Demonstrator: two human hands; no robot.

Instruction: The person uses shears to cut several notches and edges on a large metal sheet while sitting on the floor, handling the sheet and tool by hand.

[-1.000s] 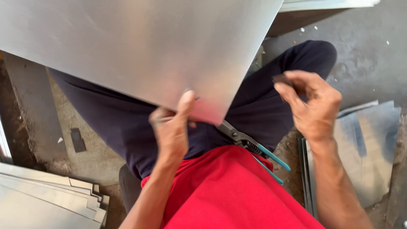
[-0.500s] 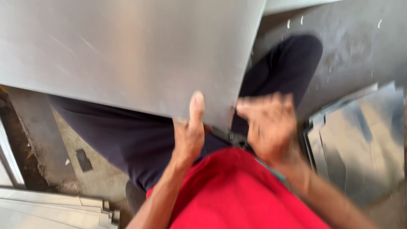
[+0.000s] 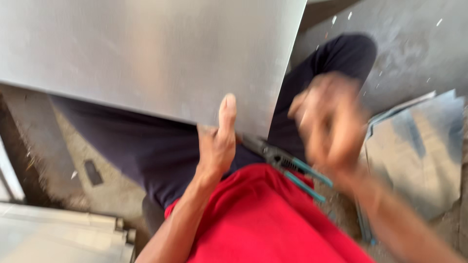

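Sheet metal lies across the lap, left hand pinching its near edge, thumb on top. Right hand, blurred beside the sheet, grip unreadable. Pliers below the sheet's corner. Advice: keep the pinch firm, fingers off the cut edge.

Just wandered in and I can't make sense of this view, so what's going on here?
A seated person in a red shirt holds a large grey metal sheet by its near corner with the left hand, thumb pressed on top. The right hand is blurred in mid-air beside the sheet; whether it holds anything cannot be told. Pliers with teal handles lie on the lap. More sheet pieces rest on the floor to the right.
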